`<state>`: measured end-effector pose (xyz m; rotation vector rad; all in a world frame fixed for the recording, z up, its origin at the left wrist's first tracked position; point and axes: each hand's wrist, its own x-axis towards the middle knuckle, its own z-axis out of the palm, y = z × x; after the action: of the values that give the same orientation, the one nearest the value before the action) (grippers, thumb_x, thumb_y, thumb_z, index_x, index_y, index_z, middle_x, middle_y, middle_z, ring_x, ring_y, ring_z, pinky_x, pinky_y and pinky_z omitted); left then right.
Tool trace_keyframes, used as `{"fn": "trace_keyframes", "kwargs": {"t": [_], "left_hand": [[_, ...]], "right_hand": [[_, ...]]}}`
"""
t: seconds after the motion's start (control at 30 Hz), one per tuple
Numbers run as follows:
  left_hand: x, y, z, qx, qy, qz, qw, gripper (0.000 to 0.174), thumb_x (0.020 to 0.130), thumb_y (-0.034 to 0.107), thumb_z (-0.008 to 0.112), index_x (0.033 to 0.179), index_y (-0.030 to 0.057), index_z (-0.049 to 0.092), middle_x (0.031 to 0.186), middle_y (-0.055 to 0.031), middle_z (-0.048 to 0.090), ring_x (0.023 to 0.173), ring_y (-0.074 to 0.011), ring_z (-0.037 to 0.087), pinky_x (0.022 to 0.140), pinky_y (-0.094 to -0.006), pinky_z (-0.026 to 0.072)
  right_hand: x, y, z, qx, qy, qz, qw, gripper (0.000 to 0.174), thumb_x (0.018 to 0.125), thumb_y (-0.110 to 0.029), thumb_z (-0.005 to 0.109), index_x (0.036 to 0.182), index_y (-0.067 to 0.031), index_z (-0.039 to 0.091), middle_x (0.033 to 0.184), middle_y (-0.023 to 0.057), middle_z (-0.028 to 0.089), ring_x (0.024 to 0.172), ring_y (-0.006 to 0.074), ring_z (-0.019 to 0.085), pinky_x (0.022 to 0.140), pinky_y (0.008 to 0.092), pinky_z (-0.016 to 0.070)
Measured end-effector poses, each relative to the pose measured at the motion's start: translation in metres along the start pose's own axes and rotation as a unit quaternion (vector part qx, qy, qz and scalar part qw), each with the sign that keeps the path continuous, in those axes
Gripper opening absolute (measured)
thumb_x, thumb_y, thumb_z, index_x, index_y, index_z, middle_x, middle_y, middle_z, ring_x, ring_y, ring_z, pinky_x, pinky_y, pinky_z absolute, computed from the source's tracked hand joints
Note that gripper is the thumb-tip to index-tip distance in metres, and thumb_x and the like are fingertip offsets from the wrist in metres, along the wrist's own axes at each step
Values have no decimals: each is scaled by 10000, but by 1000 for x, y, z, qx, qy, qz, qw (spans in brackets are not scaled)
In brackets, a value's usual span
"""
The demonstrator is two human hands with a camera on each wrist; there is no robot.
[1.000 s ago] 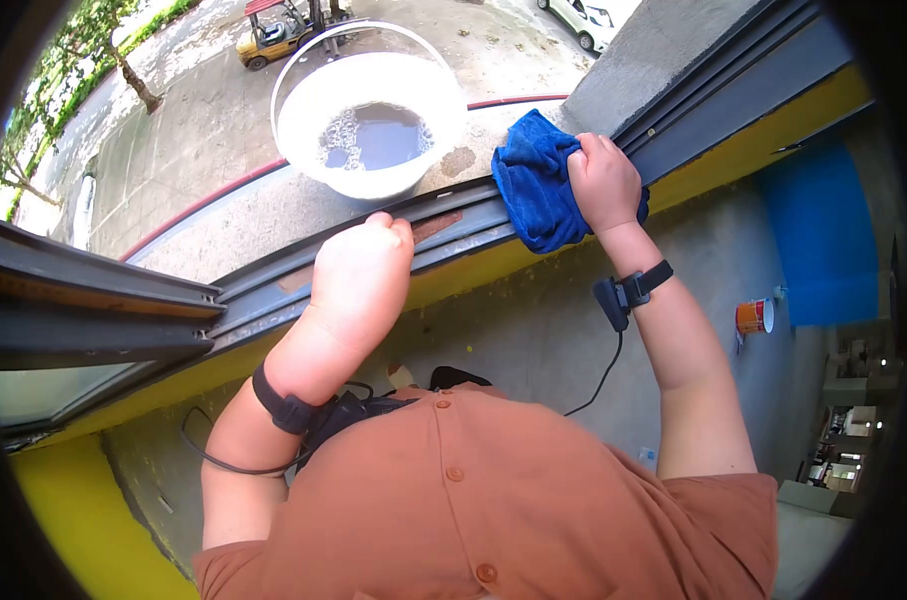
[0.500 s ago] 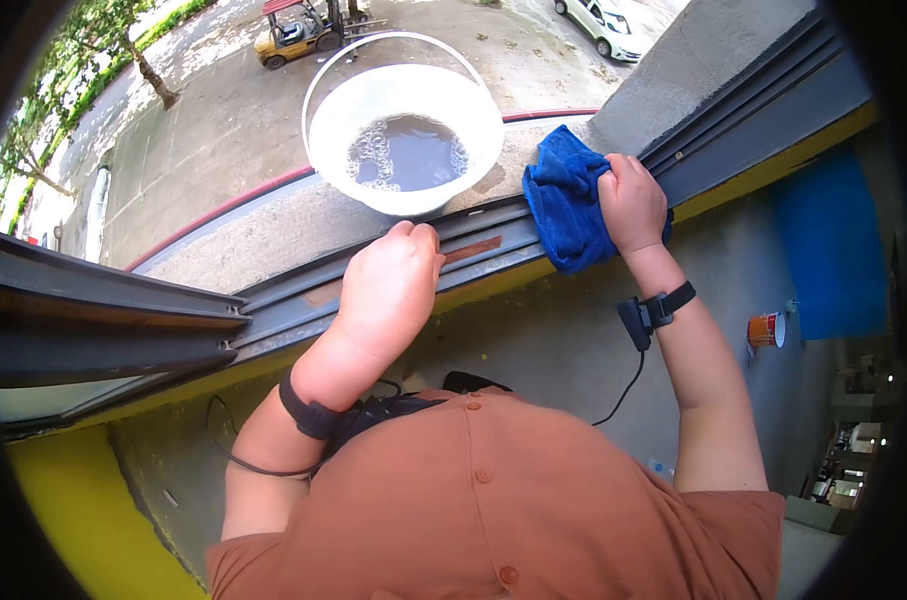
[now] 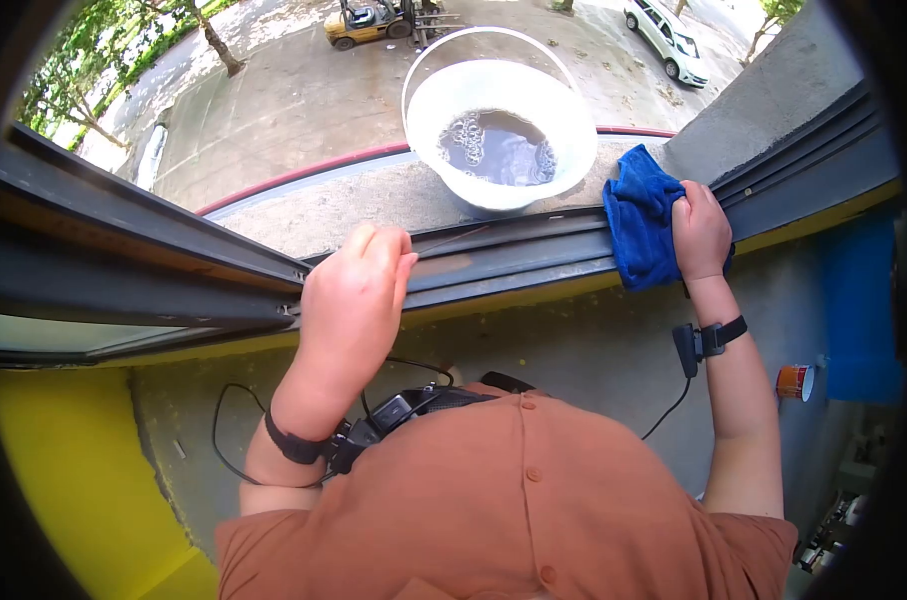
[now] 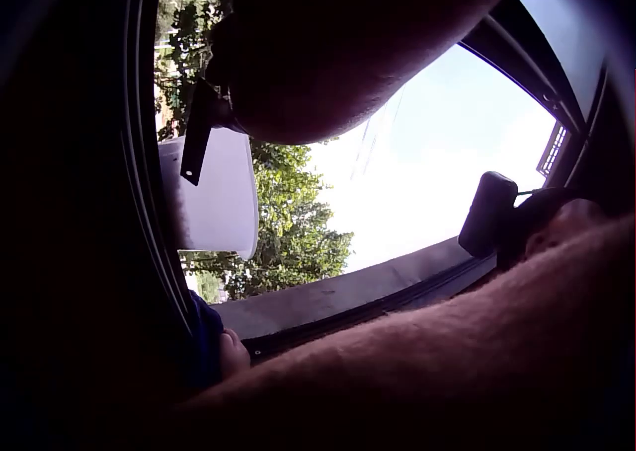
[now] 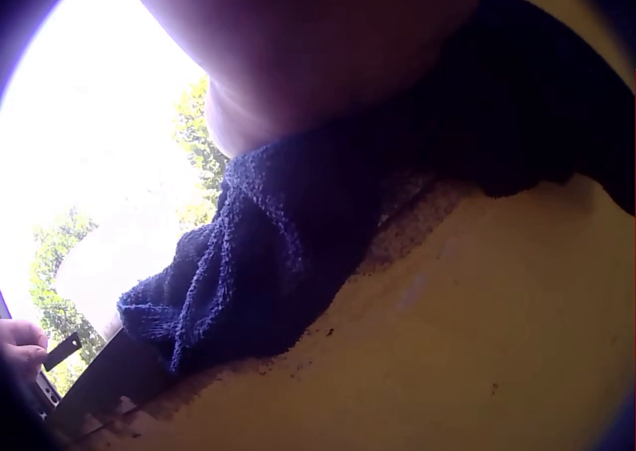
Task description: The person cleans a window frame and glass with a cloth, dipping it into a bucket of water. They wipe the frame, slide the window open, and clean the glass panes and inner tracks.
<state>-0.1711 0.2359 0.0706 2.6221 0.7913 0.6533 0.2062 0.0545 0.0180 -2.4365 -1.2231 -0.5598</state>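
My left hand [image 3: 356, 290] pinches a thin, flat strip with a small hole near its end [image 4: 198, 141]. In the head view the strip shows almost edge-on, as a fine line over the grey window track [image 3: 534, 252]. My right hand [image 3: 701, 232] grips a crumpled blue cloth [image 3: 646, 215], which lies over the track at the right and drapes down its near side. Between the hands, just beyond the track, a white bucket [image 3: 429, 120] stands on the concrete ledge. Greyish water [image 3: 519, 150] with foam fills part of it, and its handle is raised.
A dark window frame [image 3: 144, 245] juts in at the left, and a concrete pillar [image 3: 774, 95] rises at the right. Yellow wall [image 3: 64, 450] lies below the frame. An orange pail [image 3: 795, 382] stands on the floor behind. Outside are a forklift [image 3: 369, 22] and a white car [image 3: 669, 40].
The head view has swung left. My left hand has moved left along the track, away from the bucket, and the strip has turned from its brown flat side to edge-on. My right hand keeps holding the cloth.
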Motion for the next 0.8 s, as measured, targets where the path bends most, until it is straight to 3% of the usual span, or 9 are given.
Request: {"fn": "trace_keyframes", "kwargs": {"t": [0.17,0.37,0.5,0.63,0.8], "left_hand": [[1,-17,7,159,78,-54,983,91,924,108,656,981,49,618,891,-135,635,801,-351,635,686,-433,522],[11,-42,28,196,104,-61,973,143,901,62,623,1031,9,649,946,-167,631,833,-356,648,712,-430,545],[6,-38,21,157,106,-84,978,210,924,56,612,1121,4,658,994,-179,644,877,-377,653,751,-434,553],[0,-30,18,111,114,-53,986,217,913,48,637,1126,9,655,1051,-180,654,910,-376,657,783,-441,543],[-3,-19,20,73,88,-31,993,234,913,65,655,1145,36,664,994,-163,638,869,-369,637,764,-422,524]], "right_hand": [[-2,0,1,6,9,-4,1000,258,911,-186,493,1063,-75,670,1014,134,679,933,365,647,804,466,529],[-1,0,0,3,3,-8,1000,265,925,-206,489,1069,-77,670,1018,138,679,931,371,645,801,467,528],[-1,-1,-1,7,-4,-2,1000,268,922,-214,489,1072,-92,675,1022,127,682,932,365,648,800,463,530],[-1,-1,0,2,6,6,1000,270,914,-229,492,1058,-106,685,1031,117,691,943,350,655,804,455,533],[0,-1,0,1,3,9,1000,281,904,-227,490,1050,-99,693,1036,128,699,957,351,659,813,462,537]]}}
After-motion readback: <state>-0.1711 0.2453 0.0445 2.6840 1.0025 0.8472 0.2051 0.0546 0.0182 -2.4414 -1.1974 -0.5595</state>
